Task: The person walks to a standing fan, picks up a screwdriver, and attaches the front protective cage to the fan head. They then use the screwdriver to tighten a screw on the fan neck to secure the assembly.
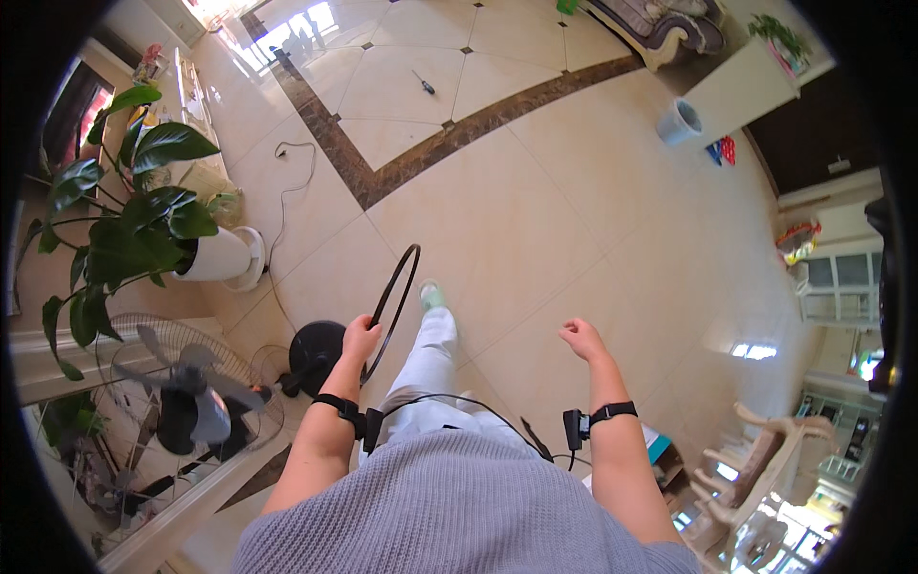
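Note:
My left hand (361,339) is closed around the edge of a thin black ring (412,265), which hangs upright and tilted in front of my leg. Out to the right, my right hand (583,339) has its fingers curled in, and nothing shows in it. Beside my left arm stands an electric fan with its grey blades (196,378) uncovered in front of a wire rear guard (134,335). A round black base (320,352) sits on the floor just beyond my left wrist.
A screwdriver (426,85) lies on the tiled floor ahead. At the left stand a potted plant (215,256) and a trailing cable (284,196). A waste bin (680,122) is at the far right, with a wooden chair (755,459) and a box (665,454) nearer.

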### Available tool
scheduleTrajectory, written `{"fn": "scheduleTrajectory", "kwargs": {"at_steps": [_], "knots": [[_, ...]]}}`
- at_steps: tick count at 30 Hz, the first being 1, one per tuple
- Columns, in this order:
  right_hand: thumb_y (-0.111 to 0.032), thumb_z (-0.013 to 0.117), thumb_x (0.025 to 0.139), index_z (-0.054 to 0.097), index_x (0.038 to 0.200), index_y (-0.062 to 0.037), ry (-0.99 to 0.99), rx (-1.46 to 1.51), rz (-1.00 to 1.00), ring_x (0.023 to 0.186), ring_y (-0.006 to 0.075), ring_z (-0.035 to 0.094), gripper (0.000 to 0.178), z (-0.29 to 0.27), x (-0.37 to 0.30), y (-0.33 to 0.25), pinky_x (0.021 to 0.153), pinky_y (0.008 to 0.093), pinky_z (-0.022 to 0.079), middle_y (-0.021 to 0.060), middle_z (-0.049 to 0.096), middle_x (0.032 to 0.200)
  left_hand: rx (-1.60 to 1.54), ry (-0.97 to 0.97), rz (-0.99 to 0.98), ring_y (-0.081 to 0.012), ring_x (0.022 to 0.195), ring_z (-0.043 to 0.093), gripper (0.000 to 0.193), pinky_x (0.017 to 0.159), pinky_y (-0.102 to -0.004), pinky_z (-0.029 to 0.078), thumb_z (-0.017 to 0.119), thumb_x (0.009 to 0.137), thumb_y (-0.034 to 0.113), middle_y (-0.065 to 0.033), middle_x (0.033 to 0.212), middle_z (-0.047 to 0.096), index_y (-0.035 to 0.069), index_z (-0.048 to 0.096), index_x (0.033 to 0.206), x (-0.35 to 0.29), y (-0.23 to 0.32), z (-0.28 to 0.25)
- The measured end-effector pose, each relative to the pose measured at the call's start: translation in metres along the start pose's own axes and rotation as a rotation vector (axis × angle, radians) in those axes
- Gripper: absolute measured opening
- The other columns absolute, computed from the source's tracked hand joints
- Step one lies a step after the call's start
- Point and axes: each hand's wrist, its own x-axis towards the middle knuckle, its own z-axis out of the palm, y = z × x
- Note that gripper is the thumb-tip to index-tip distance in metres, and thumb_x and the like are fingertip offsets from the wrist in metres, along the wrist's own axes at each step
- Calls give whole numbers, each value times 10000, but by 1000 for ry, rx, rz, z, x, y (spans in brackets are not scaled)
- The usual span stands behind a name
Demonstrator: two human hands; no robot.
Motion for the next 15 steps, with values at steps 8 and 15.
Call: {"fn": "scheduleTrajectory", "kwargs": {"at_steps": [8, 15], "knots": [[-259, 635, 726, 590, 1016, -43, -160, -152, 44, 874, 216, 589, 364, -83, 200, -127, 764, 325, 467, 123, 621, 930, -267, -61, -338, -132, 563, 552, 170, 530, -270, 432, 593, 741, 139, -54, 653, 590, -5, 580, 830, 184, 56, -18], [-246, 625, 749, 588, 984, -66, -197, 62, 272, 675, 111, 539, 299, -112, 395, -262, 528, 266, 416, 23, 581, 786, -596, 158, -437, -96, 563, 535, 156, 484, -223, 383, 577, 787, 167, -23, 639, 560, 36, 548, 867, 309, 159, -74]]}}
